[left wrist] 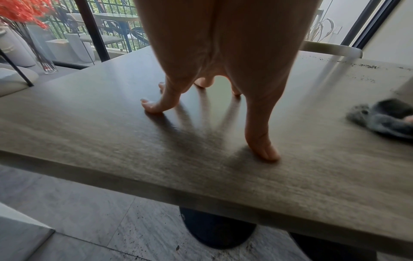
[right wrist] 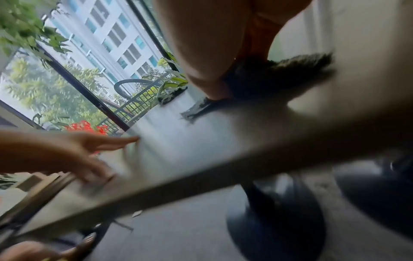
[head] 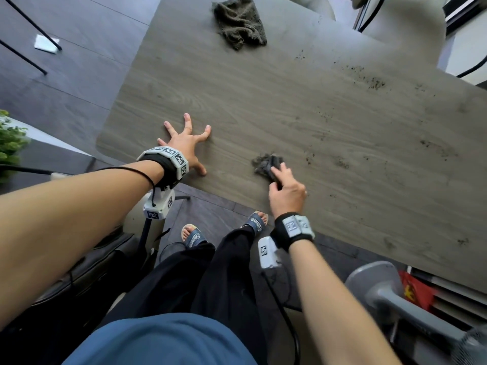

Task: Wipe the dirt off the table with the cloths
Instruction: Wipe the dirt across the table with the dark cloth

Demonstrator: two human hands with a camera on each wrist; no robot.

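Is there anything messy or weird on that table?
Yes. Dark crumbs of dirt are scattered over the right side of the table, so it is not clean yet. The right hand grips a small grey cloth near them. A second cloth lies crumpled at the far edge, unused.

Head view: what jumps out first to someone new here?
The right hand grips a small bunched grey cloth near the grey wood-grain table's near edge. The left hand is splayed on its fingertips beside it. Dark dirt specks dot the right side; a rumpled olive cloth lies at the far edge.
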